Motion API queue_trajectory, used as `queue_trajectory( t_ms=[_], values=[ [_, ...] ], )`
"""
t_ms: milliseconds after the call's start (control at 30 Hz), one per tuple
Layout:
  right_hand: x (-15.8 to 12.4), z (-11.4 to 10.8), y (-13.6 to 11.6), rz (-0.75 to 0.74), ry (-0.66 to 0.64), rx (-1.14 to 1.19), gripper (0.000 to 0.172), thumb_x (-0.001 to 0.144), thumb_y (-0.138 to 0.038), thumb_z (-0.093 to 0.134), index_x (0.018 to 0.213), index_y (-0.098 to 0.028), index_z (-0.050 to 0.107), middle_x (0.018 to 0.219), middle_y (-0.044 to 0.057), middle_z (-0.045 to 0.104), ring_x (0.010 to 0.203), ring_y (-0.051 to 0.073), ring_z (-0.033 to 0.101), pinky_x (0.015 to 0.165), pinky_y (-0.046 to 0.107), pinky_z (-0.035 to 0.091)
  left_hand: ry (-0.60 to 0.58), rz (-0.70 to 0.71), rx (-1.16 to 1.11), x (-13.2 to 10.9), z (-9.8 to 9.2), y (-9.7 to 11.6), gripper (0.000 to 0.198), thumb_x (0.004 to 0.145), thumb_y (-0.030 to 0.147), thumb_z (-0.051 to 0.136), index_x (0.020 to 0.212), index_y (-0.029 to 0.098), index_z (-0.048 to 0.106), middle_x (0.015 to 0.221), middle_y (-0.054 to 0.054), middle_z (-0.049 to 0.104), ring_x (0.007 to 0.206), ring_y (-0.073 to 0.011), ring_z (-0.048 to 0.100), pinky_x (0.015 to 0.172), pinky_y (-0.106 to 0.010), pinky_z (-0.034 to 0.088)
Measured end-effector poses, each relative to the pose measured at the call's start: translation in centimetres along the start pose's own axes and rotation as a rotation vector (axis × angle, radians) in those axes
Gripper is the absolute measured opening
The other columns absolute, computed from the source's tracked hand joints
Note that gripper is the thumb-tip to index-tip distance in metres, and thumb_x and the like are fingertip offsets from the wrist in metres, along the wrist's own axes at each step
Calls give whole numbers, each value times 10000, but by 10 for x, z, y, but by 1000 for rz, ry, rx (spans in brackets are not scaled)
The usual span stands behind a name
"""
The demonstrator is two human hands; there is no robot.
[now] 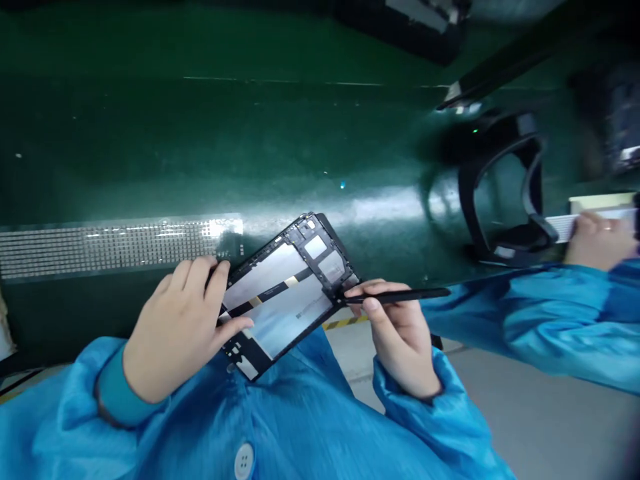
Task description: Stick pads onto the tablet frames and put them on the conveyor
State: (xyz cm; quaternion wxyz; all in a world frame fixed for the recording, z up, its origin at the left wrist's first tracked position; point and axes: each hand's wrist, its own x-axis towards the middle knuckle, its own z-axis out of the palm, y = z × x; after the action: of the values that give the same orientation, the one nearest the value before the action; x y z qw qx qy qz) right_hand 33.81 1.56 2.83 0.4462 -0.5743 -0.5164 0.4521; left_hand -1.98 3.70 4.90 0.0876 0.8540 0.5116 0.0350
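Observation:
An opened phone frame point(280, 297) lies tilted across the table's front edge, its silvery inside facing up and a dark flex cable running along its middle. My left hand point(185, 313) grips its left end, thumb on top of the inside and fingers along the far edge. Black tweezers point(410, 295) are pinched in my right hand point(397, 327), their tip touching or just above the frame's lower right corner. What the tip meets there is too small to make out.
A sheet of small parts in rows point(125, 247) lies at left on the green table point(250, 147). Right of me stand a black headband-like device point(533, 180) and a co-worker's hand point(600, 240) on a pale strip. Dark equipment point(410, 27) sits at the back.

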Motion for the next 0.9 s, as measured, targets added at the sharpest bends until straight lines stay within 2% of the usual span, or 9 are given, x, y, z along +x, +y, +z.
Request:
queue_trajectory(
  t_ms=[100, 200, 500, 633, 700, 767, 833, 900],
  values=[
    [-8, -2, 15, -64, -22, -36, 56, 1212, -340, 733, 1262, -318, 747, 1126, 44, 850, 1087, 212, 833, 903, 361, 702, -19, -22, -30, -3, 9, 10, 778, 1212, 700, 422, 1561, 54, 678, 1328, -260, 752, 1186, -433, 739, 982, -587, 675],
    [-4, 1, 20, -98, -39, -36, 72, 1223, -305, 693, 1287, -323, 722, 1144, 46, 833, 1097, 218, 834, 938, 391, 720, -55, -76, -93, -2, 12, 9, 741, 1201, 703, 465, 1593, 105, 656, 1303, -223, 742, 1194, -427, 717, 1016, -599, 669],
    [-4, 3, 23, -86, -48, -61, 90, 1216, -295, 690, 1302, -319, 705, 1195, 64, 814, 1104, 223, 853, 906, 389, 757, -66, -82, -132, -4, 13, 5, 732, 1185, 737, 492, 1611, 157, 628, 1355, -217, 726, 1245, -431, 723, 1055, -589, 663],
    [-2, 4, 21, -170, -43, -181, 165, 1187, -217, 694, 1309, -325, 723, 1164, 63, 849, 1103, 244, 863, 934, 430, 743, -58, -80, -143, -3, 13, 3, 790, 1181, 794, 429, 1595, 156, 641, 1338, -209, 722, 1234, -425, 720, 1041, -583, 660],
    [-3, 1, 18, -244, 0, -260, 195, 1140, -197, 740, 1290, -319, 759, 1145, 76, 871, 1085, 279, 863, 942, 483, 733, -47, -74, -158, -3, 14, -1, 834, 1173, 836, 391, 1588, 159, 645, 1334, -201, 721, 1223, -416, 720, 1018, -573, 662],
    [-10, -3, 16, -271, 122, -281, 141, 1112, -203, 742, 1192, -307, 796, 1147, 95, 880, 1078, 320, 857, 937, 536, 721, -39, -66, -177, -4, 16, -5, 837, 1172, 844, 396, 1591, 162, 642, 1339, -193, 720, 1220, -406, 721, 1008, -566, 667],
    [-26, -4, 15, -216, 171, -285, 153, 1104, -220, 697, 1028, -302, 802, 1085, 91, 866, 1000, 333, 847, 849, 529, 710, -38, -67, -193, -6, 20, -5, 791, 1170, 813, 483, 1596, 166, 639, 1351, -187, 723, 1226, -405, 725, 1012, -572, 675],
    [-50, 3, 15, -104, 14, -277, 156, 1089, -262, 694, 1000, -318, 810, 976, 58, 845, 768, 292, 799, 648, 460, 668, -39, -91, -224, -8, 26, 5, 743, 1132, 758, 644, 1579, 165, 655, 1352, -184, 732, 1241, -413, 732, 1039, -592, 684]
  ],
)
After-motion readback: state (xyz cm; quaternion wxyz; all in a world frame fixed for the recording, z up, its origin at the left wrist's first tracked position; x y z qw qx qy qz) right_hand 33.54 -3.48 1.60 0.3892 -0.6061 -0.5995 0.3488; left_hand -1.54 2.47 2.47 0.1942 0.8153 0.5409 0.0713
